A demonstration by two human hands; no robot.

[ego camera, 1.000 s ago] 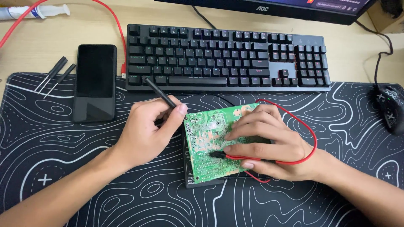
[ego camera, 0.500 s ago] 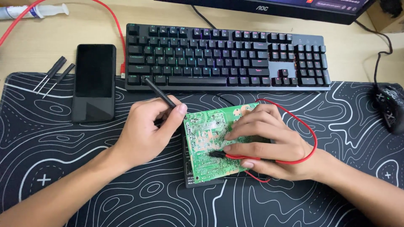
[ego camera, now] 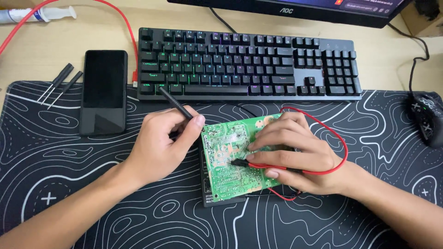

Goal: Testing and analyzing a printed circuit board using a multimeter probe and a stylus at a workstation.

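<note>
At twelve to one o'clock we see the bottom edge of a monitor (ego camera: 295, 9), black-framed, with a strip of lit blue screen (ego camera: 364, 3) at its right. At ten o'clock a phone (ego camera: 104, 91) lies flat on the patterned mat (ego camera: 69, 184), its tall rectangular screen dark. At eleven o'clock a white tube (ego camera: 37, 14) with a blue label lies on the wooden desk (ego camera: 106, 27).

Two hands are seen, a left hand (ego camera: 159, 140) and a right hand (ego camera: 295, 154). One green board (ego camera: 226, 161) is counted, with one black box (ego camera: 205, 186) under it. Two test sticks are counted: one black stick (ego camera: 175, 103) and one red-wired stick (ego camera: 240, 162). One keyboard (ego camera: 249, 64), one phone (ego camera: 104, 90), one mouse (ego camera: 427, 117), one mat (ego camera: 69, 175), one screen (ego camera: 295, 9) and one tube (ego camera: 37, 14) are counted. Two small tools (ego camera: 60, 83) are seen.
</note>
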